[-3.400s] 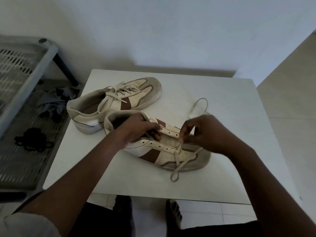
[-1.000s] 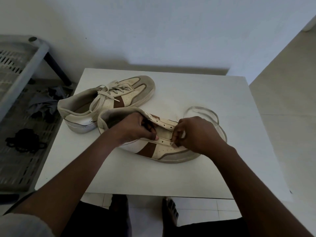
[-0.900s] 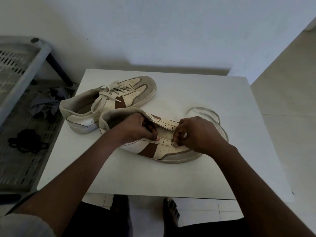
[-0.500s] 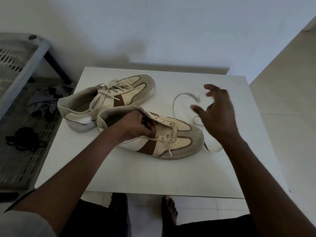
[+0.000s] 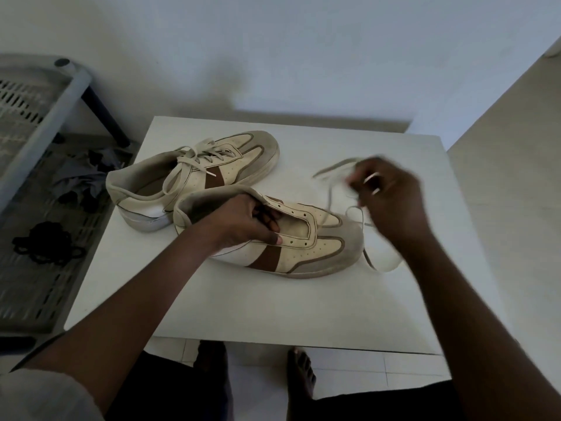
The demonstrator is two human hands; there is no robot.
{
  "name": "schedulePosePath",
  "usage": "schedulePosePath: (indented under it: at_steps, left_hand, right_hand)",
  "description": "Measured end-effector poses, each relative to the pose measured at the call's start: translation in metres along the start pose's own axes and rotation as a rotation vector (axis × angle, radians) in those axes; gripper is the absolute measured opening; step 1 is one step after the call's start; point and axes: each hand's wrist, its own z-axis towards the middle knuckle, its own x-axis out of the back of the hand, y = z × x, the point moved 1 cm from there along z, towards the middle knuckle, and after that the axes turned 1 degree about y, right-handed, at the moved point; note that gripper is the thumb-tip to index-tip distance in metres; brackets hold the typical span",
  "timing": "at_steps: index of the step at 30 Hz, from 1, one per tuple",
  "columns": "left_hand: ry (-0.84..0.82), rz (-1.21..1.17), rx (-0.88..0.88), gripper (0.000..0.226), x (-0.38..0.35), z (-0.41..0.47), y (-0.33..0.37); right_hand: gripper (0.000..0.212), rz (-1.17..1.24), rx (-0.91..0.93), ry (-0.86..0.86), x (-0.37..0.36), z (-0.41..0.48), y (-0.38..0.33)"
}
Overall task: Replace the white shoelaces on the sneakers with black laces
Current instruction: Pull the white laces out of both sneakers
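head view, right hand grip holds white lace beside unlaced sneaker

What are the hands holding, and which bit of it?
The left hand grips the near cream-and-brown unlaced sneaker at its opening, beside the tongue. The right hand holds the white shoelace; blur hides exactly where.

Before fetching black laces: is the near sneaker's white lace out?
Out, apparently: the near sneaker shows empty eyelets; white lace trails from right hand beside it.

White bench centre frame; grey slatted rack at left edge, crumpled grey cloth on its lower shelf.
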Motion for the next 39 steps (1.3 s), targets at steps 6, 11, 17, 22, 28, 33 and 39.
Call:
schedulePosePath:
  at_steps: [6, 11, 17, 22, 28, 33, 39]
  left_hand:
    - [-0.012, 0.016, -0.009, 0.04, -0.002, 0.0, -0.001]
    - [-0.016, 0.011, -0.015, 0.04, -0.001, 0.002, -0.002]
    - [-0.019, 0.019, -0.011, 0.033, 0.004, 0.009, -0.013]
    - [-0.008, -0.026, -0.006, 0.014, 0.002, 0.008, -0.013]
    - [0.012, -0.079, -0.004, 0.023, 0.001, 0.009, -0.012]
    - [0.017, -0.138, 0.008, 0.026, 0.001, 0.011, -0.014]
    - [0.046, -0.211, 0.017, 0.027, 0.001, 0.01, -0.012]
  right_hand:
    - [0.013, -0.04, -0.07, 0.218, 0.013, 0.008, 0.008]
    - [0.007, -0.073, -0.173, 0.164, 0.002, 0.009, 0.024]
    - [0.022, -0.598, -0.391, -0.167, 0.01, 0.012, 0.049]
    - [0.063, -0.76, -0.462, -0.218, 0.016, 0.006, 0.056]
    - [0.04, -0.736, -0.391, -0.257, -0.001, -0.001, 0.077]
    - [0.033, -0.622, -0.28, -0.178, -0.004, 0.004, 0.082]
    - [0.015, -0.641, -0.083, 0.054, 0.004, 0.05, 0.062]
